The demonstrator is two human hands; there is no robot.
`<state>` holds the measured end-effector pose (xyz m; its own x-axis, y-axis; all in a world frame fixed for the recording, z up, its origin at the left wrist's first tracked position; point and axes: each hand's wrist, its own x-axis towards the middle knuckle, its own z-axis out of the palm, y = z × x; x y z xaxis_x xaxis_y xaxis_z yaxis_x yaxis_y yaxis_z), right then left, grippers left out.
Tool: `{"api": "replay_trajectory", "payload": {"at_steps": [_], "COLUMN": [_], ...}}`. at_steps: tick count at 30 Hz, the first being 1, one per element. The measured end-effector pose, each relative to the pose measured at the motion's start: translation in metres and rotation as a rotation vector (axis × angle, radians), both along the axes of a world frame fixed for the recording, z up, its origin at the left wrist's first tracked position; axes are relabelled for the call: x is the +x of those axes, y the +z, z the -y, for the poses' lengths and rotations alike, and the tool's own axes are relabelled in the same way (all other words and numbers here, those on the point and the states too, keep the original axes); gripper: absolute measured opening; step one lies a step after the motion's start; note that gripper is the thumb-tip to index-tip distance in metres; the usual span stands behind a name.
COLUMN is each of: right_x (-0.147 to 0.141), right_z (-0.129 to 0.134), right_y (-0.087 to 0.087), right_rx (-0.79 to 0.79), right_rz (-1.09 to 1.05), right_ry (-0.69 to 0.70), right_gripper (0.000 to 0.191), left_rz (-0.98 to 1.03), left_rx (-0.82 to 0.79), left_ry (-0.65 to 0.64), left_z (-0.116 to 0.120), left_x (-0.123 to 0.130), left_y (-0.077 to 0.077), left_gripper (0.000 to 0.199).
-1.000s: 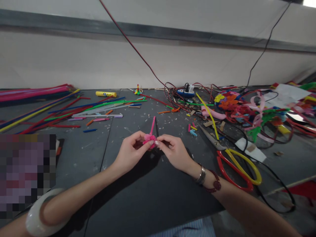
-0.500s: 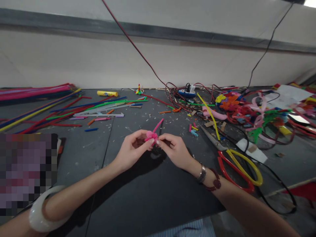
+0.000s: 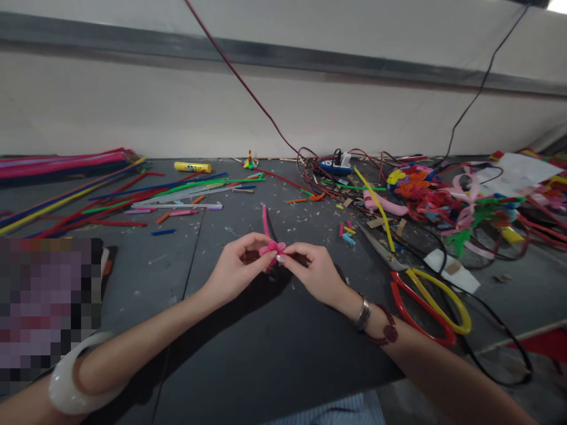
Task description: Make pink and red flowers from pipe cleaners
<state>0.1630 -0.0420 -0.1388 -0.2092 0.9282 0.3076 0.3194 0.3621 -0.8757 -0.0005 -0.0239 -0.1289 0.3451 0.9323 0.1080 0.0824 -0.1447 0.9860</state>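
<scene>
Pretty cluttered desk (image 3: 248, 366) here. Right of the right hand (image 3: 312, 268) there's a big pair of scissors (image 3: 396, 264), red and yellow handles lying right alongside the forearm, blades angled away, so that's the bulkiest thing close by on that side. Just past that hand are little cut scraps (image 3: 348, 239), and a bent yellow strip (image 3: 381, 215) lies behind the scissors. Further right is a heap of colorful craft flowers (image 3: 411, 184). Beyond the left hand (image 3: 233, 268) and off to its left, loose colored stems (image 3: 172, 192) are strewn around, with a yellow tube (image 3: 192, 167) behind them.

The pink flower (image 3: 272, 248) is between the two hands, both pinching it with thumb and fingertips, left hand on its left side, right hand on its right edge. Looks like small bunched loops, bright pink, with one straight pink stem (image 3: 266, 220) poking out away from the person. Fingers hide its lower part.
</scene>
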Motion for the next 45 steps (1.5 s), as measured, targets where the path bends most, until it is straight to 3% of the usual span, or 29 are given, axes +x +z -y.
{"api": "replay_trajectory", "payload": {"at_steps": [6, 12, 19, 23, 27, 33, 41, 45], "right_x": [0.003, 0.000, 0.000, -0.003, -0.008, -0.007, -0.008, -0.007], "right_z": [-0.002, -0.002, -0.004, -0.003, 0.000, 0.000, 0.001, 0.001], "right_y": [-0.001, 0.001, 0.001, -0.001, -0.001, 0.000, -0.004, -0.003], "right_rx": [-0.036, -0.182, -0.249, -0.296, -0.236, -0.128, -0.143, -0.063], "right_rz": [-0.008, -0.174, -0.318, -0.322, -0.238, -0.137, -0.087, -0.022], "right_ry": [0.019, 0.077, 0.133, 0.065, 0.053, -0.078, -0.043, -0.071], "right_gripper": [0.014, 0.014, 0.013, 0.017, 0.018, 0.013, 0.017, 0.015], "left_rz": [-0.024, 0.052, 0.159, 0.134, 0.058, -0.013, -0.148, -0.304], "left_rx": [-0.076, -0.137, -0.212, -0.143, -0.059, 0.000, 0.105, 0.237], "left_ry": [-0.025, -0.069, -0.122, 0.005, 0.105, 0.100, 0.074, 0.095], "left_z": [-0.003, -0.003, -0.004, -0.004, -0.001, 0.001, 0.002, -0.001], "left_x": [0.001, 0.001, 0.000, 0.002, 0.004, 0.004, 0.002, -0.001], "left_y": [0.003, 0.004, 0.001, 0.001, 0.002, 0.002, -0.001, -0.001], "left_gripper": [0.017, 0.013, 0.011, 0.013, 0.016, 0.020, 0.017, 0.018]}}
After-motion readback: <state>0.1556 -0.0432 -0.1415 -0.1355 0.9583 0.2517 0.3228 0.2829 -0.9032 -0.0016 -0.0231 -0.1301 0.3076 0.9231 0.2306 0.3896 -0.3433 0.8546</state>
